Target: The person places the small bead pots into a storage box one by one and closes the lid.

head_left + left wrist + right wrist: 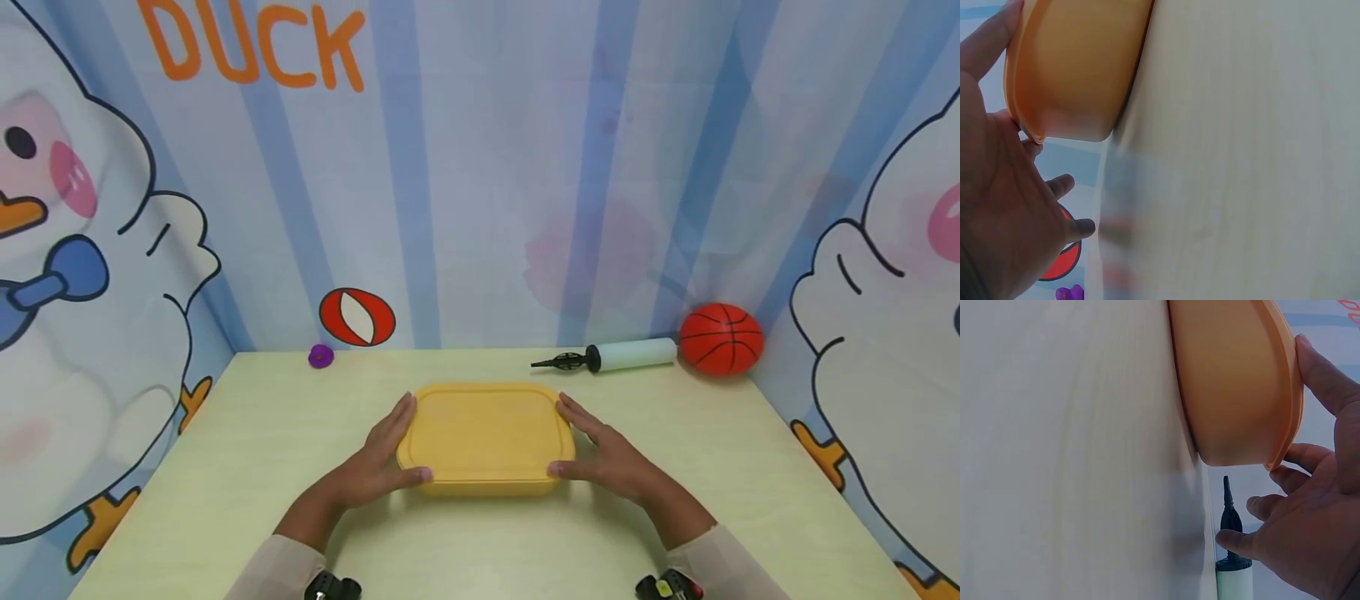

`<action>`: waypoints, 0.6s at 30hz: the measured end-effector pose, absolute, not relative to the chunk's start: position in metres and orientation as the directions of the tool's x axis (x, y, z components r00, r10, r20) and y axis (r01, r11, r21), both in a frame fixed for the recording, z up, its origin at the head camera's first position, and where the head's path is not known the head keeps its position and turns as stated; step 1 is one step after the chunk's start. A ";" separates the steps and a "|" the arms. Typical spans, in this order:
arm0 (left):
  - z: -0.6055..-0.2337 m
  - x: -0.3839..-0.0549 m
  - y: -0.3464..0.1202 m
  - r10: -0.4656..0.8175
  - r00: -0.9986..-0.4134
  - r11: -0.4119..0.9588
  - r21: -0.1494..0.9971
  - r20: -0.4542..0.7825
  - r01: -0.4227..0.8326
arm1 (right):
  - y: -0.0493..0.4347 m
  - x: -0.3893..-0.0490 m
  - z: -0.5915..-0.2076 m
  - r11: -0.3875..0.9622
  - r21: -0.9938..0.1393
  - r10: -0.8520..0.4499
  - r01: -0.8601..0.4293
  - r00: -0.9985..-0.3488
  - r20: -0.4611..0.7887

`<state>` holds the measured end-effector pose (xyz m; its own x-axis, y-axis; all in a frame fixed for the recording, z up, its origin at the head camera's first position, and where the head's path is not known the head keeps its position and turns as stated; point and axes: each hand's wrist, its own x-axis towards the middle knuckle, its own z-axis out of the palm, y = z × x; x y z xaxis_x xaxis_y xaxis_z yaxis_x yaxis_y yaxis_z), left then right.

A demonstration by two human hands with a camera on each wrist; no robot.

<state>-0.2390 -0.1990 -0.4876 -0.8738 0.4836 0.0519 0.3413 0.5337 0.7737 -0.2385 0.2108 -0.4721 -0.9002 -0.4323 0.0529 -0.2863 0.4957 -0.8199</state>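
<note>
A yellow plastic box with a lid (486, 433) sits flat on the table, its lid on top. My left hand (381, 461) holds its left side, thumb at the front edge of the lid and fingers along the side toward the back. On the opposite side, my right hand (609, 460) grips the lid's rim in the same way. Both wrist views show the thumb and index finger at the rim while the other fingers spread apart below it. The underside of the box (1235, 381) meets the tabletop in the right wrist view. What the box contains is hidden.
On the pale yellow table (225, 467), a small purple object (321, 357) lies at the back left. Toward the back right are a hand pump (630, 355) with a black nozzle and a red ball with basketball lines (722, 339). A duck-printed curtain (487, 167) borders the table.
</note>
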 end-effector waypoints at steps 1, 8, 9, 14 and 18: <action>-0.489 -0.239 -0.199 0.481 -0.875 0.537 0.768 0.063 0.350 | 0.212 -0.239 -0.472 0.499 -0.818 -0.432 -0.285 -0.900 0.050; -0.494 -0.239 -0.196 0.460 -0.885 0.540 0.768 0.072 0.344 | 0.215 -0.241 -0.474 0.503 -0.822 -0.420 -0.267 -0.907 0.037; -0.495 -0.239 -0.196 0.460 -0.885 0.537 0.770 0.075 0.345 | 0.215 -0.240 -0.474 0.503 -0.823 -0.418 -0.264 -0.908 0.036; -0.495 -0.238 -0.195 0.451 -0.887 0.539 0.762 0.099 0.359 | 0.214 -0.240 -0.473 0.485 -0.837 -0.416 -0.251 -0.909 0.032; -0.495 -0.236 -0.195 0.436 -0.894 0.540 0.766 0.100 0.349 | 0.214 -0.241 -0.475 0.466 -0.848 -0.429 -0.255 -0.903 0.036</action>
